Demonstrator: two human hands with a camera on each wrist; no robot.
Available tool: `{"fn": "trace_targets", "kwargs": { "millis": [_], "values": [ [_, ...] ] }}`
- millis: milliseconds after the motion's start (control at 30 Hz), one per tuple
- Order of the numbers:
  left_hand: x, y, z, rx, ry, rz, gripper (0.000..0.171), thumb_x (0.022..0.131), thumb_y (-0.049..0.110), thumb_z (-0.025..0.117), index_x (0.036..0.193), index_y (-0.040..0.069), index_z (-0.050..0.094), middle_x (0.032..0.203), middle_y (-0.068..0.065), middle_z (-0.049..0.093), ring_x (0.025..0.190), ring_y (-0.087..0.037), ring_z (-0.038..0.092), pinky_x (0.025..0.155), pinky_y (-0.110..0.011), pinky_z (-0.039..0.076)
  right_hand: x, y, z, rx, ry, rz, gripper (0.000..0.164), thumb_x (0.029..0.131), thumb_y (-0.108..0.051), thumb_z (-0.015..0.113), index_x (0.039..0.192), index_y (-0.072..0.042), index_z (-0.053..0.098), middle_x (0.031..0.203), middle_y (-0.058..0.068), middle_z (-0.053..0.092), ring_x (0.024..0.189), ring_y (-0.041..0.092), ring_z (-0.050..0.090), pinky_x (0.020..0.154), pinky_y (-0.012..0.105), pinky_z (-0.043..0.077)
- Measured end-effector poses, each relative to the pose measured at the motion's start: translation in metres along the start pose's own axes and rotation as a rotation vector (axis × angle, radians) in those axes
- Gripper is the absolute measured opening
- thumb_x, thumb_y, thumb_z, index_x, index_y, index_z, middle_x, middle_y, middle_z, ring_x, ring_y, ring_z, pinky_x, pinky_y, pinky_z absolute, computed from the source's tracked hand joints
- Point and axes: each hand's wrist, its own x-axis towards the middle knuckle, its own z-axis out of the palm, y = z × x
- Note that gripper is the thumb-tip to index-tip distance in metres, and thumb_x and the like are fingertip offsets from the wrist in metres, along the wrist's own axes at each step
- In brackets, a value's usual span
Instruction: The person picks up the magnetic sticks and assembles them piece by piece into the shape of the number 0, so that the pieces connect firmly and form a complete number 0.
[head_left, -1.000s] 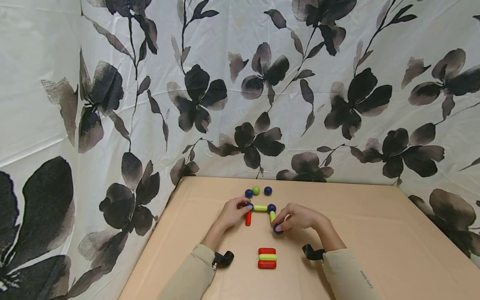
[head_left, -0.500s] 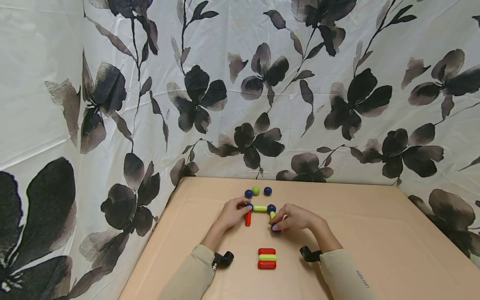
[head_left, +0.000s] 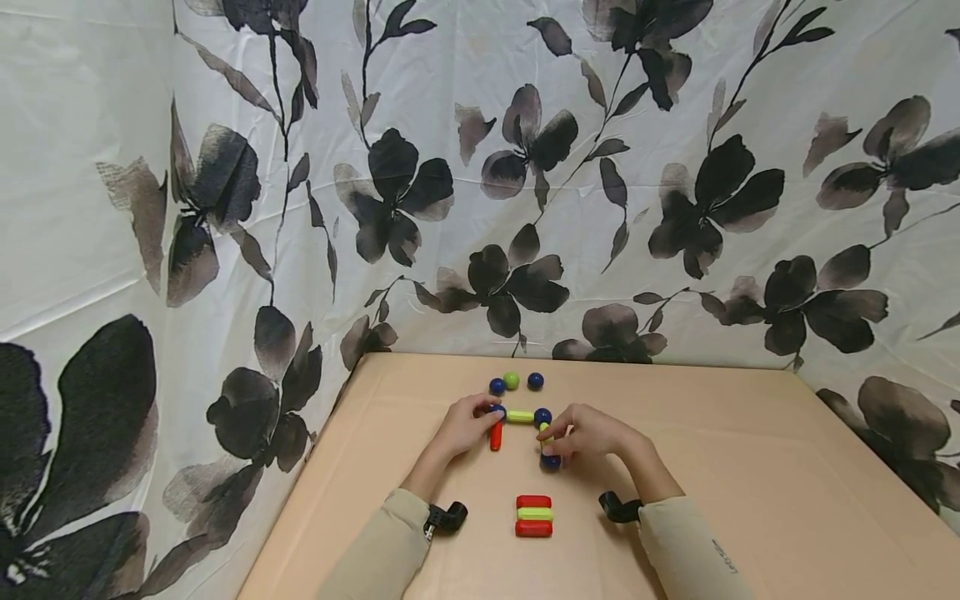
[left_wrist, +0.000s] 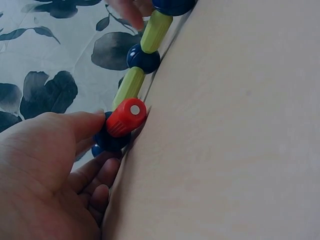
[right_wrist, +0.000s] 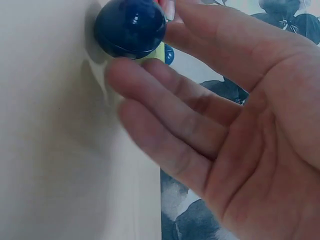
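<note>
"Where to find the ball-and-stick frame point(head_left: 520, 417)?"
"Mid-desk point(head_left: 720, 500), between both hands. With the left hand point(head_left: 463, 427), pinching the corner blue ball point(left_wrist: 112, 141), above the red stick point(head_left: 496, 437). With the right hand point(head_left: 596, 433), bending fingers at the right-hand lime stick point(left_wrist: 156, 31); hard to tell if gripping."
"And to handle?"
"Probably light, rigid, smooth, prone to parting at joints. Best held by balls."

You have before you: five blue balls point(head_left: 543, 417) | one green ball point(head_left: 512, 381) | three red rods point(head_left: 534, 529) | three yellow-green rods point(head_left: 521, 417)
</note>
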Motion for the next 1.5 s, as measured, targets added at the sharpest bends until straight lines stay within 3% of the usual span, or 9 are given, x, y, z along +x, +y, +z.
{"fn": "trace_targets", "kwargs": {
  "millis": [200, 333, 567, 667, 967, 1133, 1300, 1500],
  "values": [
    [0.000, 0.000, -0.001, 0.002, -0.001, -0.005, 0.035, 0.102, 0.028, 0.069, 0.130, 0.008, 0.070, 0.111, -0.004, 0.069, 0.097, -0.018, 0.059, 0.087, -0.032, 0.050, 0.013, 0.005, -0.001, -0.046, 0.238, 0.044, 0.026, 0.098, -0.020, 0.073, 0.122, -0.011, 0.077, 0.098, 0.000, 0.070, 0.084, 0.021, 0.056, 0.069, 0.030, 0.049],
    [0.000, 0.000, 0.000, -0.005, 0.005, 0.003, 0.034, 0.102, 0.027, 0.069, 0.130, 0.007, 0.071, 0.111, -0.005, 0.070, 0.097, -0.019, 0.060, 0.088, -0.035, 0.051, 0.027, 0.020, 0.001, -0.007, 0.313, 0.046, 0.027, 0.099, -0.020, 0.072, 0.123, -0.009, 0.076, 0.110, 0.002, 0.071, 0.084, 0.021, 0.055, 0.070, 0.031, 0.048],
    [0.001, -0.001, 0.002, -0.003, 0.008, 0.011, 0.035, 0.102, 0.029, 0.069, 0.130, 0.008, 0.070, 0.112, -0.005, 0.071, 0.098, -0.019, 0.061, 0.088, -0.038, 0.052, 0.043, 0.039, 0.006, 0.063, 0.323, 0.022, 0.025, 0.097, -0.022, 0.075, 0.118, -0.010, 0.078, 0.105, 0.002, 0.072, 0.081, 0.021, 0.056, 0.069, 0.028, 0.049],
    [0.002, 0.000, 0.001, -0.002, 0.011, -0.001, 0.037, 0.102, 0.029, 0.069, 0.133, 0.009, 0.069, 0.115, -0.006, 0.070, 0.098, -0.019, 0.061, 0.088, -0.037, 0.052, 0.044, 0.040, 0.007, 0.092, 0.323, 0.033, 0.025, 0.097, -0.021, 0.075, 0.119, -0.009, 0.078, 0.103, 0.003, 0.071, 0.078, 0.021, 0.057, 0.063, 0.026, 0.052],
    [0.001, 0.001, 0.000, -0.002, 0.006, -0.023, 0.037, 0.102, 0.030, 0.069, 0.132, 0.008, 0.069, 0.113, -0.005, 0.070, 0.097, -0.019, 0.060, 0.085, -0.030, 0.051, 0.044, 0.042, 0.009, 0.142, 0.319, 0.053, 0.026, 0.099, -0.018, 0.073, 0.121, -0.007, 0.077, 0.102, 0.006, 0.070, 0.075, 0.021, 0.058, 0.062, 0.026, 0.053],
    [0.003, 0.000, 0.001, -0.003, 0.010, -0.023, 0.036, 0.103, 0.029, 0.068, 0.132, 0.008, 0.069, 0.111, -0.005, 0.070, 0.097, -0.019, 0.060, 0.085, -0.032, 0.051, 0.046, 0.043, 0.010, 0.169, 0.311, 0.073, 0.026, 0.099, -0.019, 0.072, 0.122, -0.008, 0.077, 0.100, 0.005, 0.069, 0.075, 0.021, 0.057, 0.063, 0.026, 0.053],
    [0.009, 0.000, 0.003, -0.003, 0.064, -0.011, 0.032, 0.104, 0.026, 0.066, 0.129, 0.007, 0.069, 0.114, -0.008, 0.068, 0.100, -0.021, 0.061, 0.089, -0.037, 0.052, 0.046, 0.044, 0.008, 0.165, 0.312, 0.068, 0.025, 0.100, -0.020, 0.071, 0.122, -0.008, 0.077, 0.100, 0.006, 0.069, 0.076, 0.021, 0.058, 0.064, 0.026, 0.054],
    [0.018, 0.004, 0.004, 0.000, 0.163, -0.045, 0.036, 0.105, 0.026, 0.064, 0.136, 0.008, 0.064, 0.123, -0.014, 0.061, 0.099, -0.022, 0.060, 0.086, -0.037, 0.053, 0.045, 0.045, 0.008, 0.173, 0.304, 0.063, 0.027, 0.101, -0.019, 0.070, 0.123, -0.005, 0.076, 0.100, 0.007, 0.070, 0.076, 0.022, 0.058, 0.064, 0.026, 0.053]
  ]
}}
